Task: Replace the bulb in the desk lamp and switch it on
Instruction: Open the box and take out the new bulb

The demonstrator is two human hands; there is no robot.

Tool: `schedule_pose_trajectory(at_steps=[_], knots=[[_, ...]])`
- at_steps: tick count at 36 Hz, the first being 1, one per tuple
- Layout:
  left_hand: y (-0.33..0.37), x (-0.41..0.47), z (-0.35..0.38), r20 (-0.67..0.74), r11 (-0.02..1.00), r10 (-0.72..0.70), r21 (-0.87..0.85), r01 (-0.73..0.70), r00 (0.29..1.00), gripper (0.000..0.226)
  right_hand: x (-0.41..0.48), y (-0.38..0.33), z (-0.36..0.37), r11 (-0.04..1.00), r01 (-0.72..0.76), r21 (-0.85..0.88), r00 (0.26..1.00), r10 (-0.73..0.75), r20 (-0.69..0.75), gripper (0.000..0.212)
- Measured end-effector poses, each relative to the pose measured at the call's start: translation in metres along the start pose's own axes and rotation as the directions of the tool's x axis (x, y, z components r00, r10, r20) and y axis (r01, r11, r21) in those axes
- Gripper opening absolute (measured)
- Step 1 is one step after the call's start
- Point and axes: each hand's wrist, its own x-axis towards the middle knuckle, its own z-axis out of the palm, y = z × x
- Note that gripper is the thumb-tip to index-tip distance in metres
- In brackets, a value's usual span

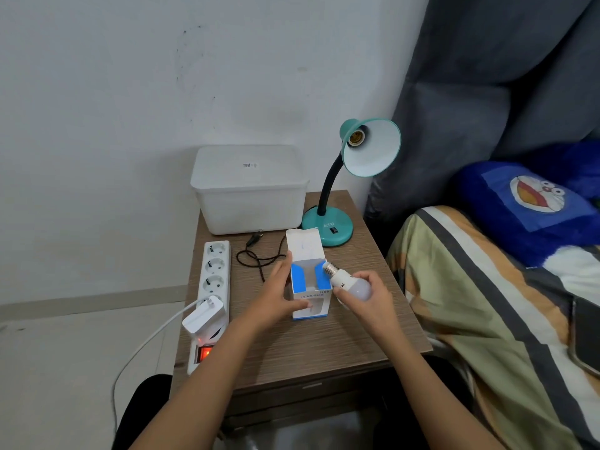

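Observation:
A teal desk lamp (328, 227) stands at the back right of the small wooden table (324, 339). Its shade (373, 147) tilts toward me and the brass socket (354, 137) inside holds no bulb. My right hand (370, 303) grips a white bulb (349, 282), screw base pointing up-left beside the open top of a blue and white bulb box (310, 298). My left hand (279, 293) holds that box upright on the table by its left side. The lamp's black cord and plug (256, 251) lie loose on the table, not in the power strip.
A white power strip (212, 277) with a lit red switch (204, 353) lies along the table's left edge, a white charger (204, 316) plugged in. A white plastic bin (250, 190) sits at the back. A bed (487, 303) with a blue pillow borders the right side.

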Motion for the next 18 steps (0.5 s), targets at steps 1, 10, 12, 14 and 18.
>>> schedule_pose_trajectory(at_steps=[1,10,12,14,18], knots=[[0.000,0.000,0.000,-0.002,1.000,-0.002,0.005,0.002,1.000,0.107,0.000,0.002,0.000,0.999,0.002,-0.034,1.000,-0.002,-0.007,0.037],[0.001,0.001,-0.003,0.004,1.000,-0.012,0.004,0.012,1.000,0.109,0.008,-0.001,0.004,0.981,-0.001,-0.193,0.995,0.020,0.097,0.021],[0.001,0.000,-0.003,0.006,1.000,-0.008,-0.013,0.009,1.000,0.109,0.013,-0.006,0.003,0.984,-0.023,-0.174,0.996,0.038,0.084,0.020],[0.002,-0.001,-0.004,0.007,0.999,-0.002,-0.035,0.002,1.000,0.109,0.020,-0.012,0.002,0.992,-0.047,-0.116,0.998,0.052,0.046,0.020],[0.001,-0.006,-0.003,0.007,0.997,0.024,-0.074,-0.024,1.000,0.104,0.042,-0.026,0.001,0.995,-0.096,0.022,0.995,0.097,-0.035,0.019]])
